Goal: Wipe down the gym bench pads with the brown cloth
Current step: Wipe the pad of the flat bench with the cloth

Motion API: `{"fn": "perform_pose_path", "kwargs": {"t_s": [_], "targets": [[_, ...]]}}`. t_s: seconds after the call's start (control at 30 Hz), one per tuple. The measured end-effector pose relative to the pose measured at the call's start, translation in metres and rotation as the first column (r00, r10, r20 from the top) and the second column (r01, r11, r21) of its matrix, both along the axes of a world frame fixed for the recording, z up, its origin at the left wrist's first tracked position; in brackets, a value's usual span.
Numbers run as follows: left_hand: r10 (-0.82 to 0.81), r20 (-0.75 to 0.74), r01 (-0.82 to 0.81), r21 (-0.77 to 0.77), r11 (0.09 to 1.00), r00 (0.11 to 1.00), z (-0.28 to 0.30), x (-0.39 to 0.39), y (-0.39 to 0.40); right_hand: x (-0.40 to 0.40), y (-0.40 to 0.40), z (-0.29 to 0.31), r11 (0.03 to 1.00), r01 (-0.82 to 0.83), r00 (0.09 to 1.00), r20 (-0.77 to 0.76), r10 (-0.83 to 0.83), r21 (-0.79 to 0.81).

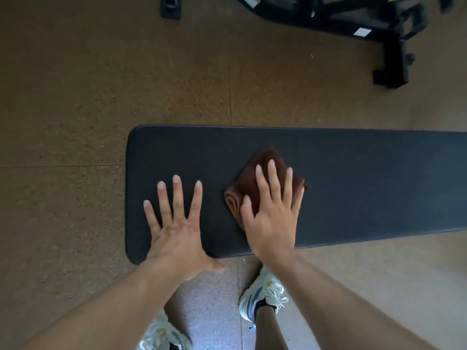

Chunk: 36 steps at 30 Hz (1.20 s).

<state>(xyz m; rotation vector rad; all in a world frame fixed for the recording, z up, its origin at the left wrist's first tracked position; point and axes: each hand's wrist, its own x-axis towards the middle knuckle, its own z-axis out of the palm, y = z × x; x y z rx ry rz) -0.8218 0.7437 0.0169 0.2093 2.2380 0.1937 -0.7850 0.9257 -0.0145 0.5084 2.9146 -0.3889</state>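
Observation:
A long black bench pad (353,178) runs from the middle of the view off the right edge. A folded brown cloth (249,183) lies on it near the left end. My right hand (271,218) presses flat on the cloth with fingers spread, covering its near right part. My left hand (174,223) rests flat on the bare pad to the left of the cloth, fingers apart, thumb hanging over the near edge, holding nothing.
Brown speckled rubber floor (75,97) surrounds the bench. A black metal equipment frame (389,41) stands at the top right, and a small black foot (171,8) at the top centre. My two light sneakers (262,291) stand just below the pad's near edge.

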Motion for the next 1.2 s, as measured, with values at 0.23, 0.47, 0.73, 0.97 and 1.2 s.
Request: {"fn": "perform_pose_path", "kwargs": {"t_s": [0.23, 0.47, 0.73, 0.97, 1.2], "targets": [[0.054, 0.052, -0.048, -0.111, 0.993, 0.997, 0.007, -0.003, 0.01, 0.005, 0.016, -0.007, 0.994, -0.107, 0.99, 0.092, 0.106, 0.007], [0.019, -0.004, -0.02, -0.186, 0.982, 1.0, -0.006, 0.002, 0.008, -0.142, 0.041, -0.003, 0.944, -0.318, 0.943, 0.07, 0.324, -0.083], [0.022, 0.061, -0.007, -0.234, 0.972, 0.998, 0.001, -0.004, 0.017, 0.067, 0.081, 0.004, 0.741, -0.666, 0.745, -0.027, 0.667, -0.085], [0.0, -0.039, -0.007, -0.178, 0.984, 0.999, -0.008, 0.005, 0.01, -0.076, 0.036, -0.005, 0.842, -0.54, 0.842, 0.031, 0.539, 0.023], [-0.003, -0.29, -0.004, -0.025, 1.0, 0.957, -0.016, 0.025, -0.002, -0.11, -0.002, -0.005, 0.9, -0.437, 0.9, 0.018, 0.436, 0.006]]}}
